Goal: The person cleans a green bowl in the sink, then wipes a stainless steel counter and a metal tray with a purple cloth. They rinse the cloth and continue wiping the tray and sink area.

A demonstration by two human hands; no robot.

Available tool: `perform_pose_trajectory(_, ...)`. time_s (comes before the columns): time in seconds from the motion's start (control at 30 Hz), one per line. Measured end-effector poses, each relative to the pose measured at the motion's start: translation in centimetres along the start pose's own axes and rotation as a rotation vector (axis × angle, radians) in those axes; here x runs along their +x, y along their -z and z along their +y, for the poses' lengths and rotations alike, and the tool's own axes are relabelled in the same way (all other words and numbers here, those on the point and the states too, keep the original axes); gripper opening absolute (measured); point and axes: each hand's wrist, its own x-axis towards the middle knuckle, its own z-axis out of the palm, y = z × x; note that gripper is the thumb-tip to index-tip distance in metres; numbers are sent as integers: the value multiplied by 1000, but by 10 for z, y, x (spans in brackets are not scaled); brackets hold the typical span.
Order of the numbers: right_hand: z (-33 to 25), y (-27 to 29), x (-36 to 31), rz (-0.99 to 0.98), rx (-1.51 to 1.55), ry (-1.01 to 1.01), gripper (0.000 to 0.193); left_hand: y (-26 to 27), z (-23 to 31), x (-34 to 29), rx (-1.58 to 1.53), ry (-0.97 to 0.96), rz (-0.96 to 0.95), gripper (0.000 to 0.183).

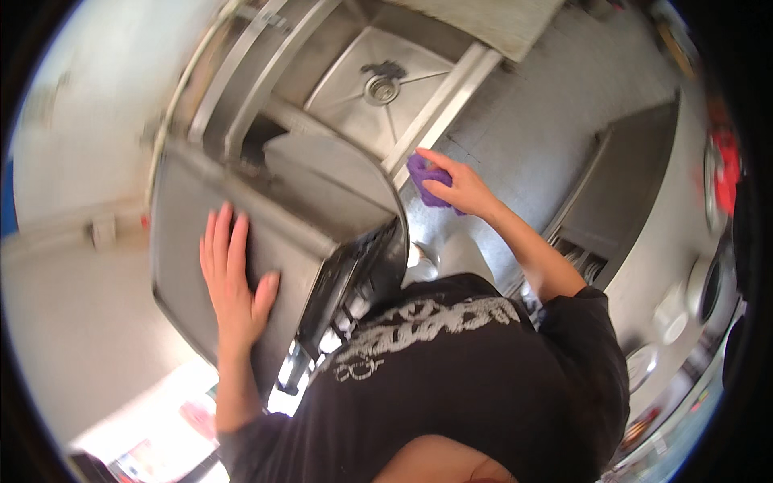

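My left hand [232, 278] lies flat on the broad top of a large grey metal appliance [189, 241], fingers stretched out and thumb apart. The appliance has an upright rounded plate [346, 157] at its side and dark slotted parts facing me; I cannot tell its exact kind. Out to the right, my right hand [465, 189] grips a bunched purple cloth [419, 173] between thumb and fingers. The cloth hangs near the front rim of a stainless steel sink [342, 88], apart from the appliance.
Dark debris [382, 69] lies beside the sink's drain [382, 90]. A grey floor [523, 121] stretches to the right of the sink. Along the right side runs a steel counter [644, 282] with a white container [671, 314] and a red item [726, 169]. A pale wall [105, 105] stands at the left.
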Motion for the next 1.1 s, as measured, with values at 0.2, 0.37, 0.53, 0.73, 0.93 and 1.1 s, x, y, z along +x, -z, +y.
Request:
perform_pose_trajectory(0.2,-50,-80,41,-335,-60,364,61,4,-11,-16,24,99,-30,70)
perform_pose_trajectory(0.37,-43,-90,88,-463,-156,606,50,11,18,0,1,230,-55,68)
perform_pose_trajectory(0.53,-50,-93,148,-630,-166,557,44,2,62,32,15,358,-20,66)
perform_pose_trajectory(0.73,-70,-112,182,-760,-145,555,38,3,73,58,39,539,40,64)
perform_pose_trajectory(0.93,-82,-155,222,-910,-143,562,42,-7,38,60,104,649,132,55)
perform_pose_trajectory(1.1,-89,-189,253,-956,-32,342,37,-14,9,67,182,750,177,54)
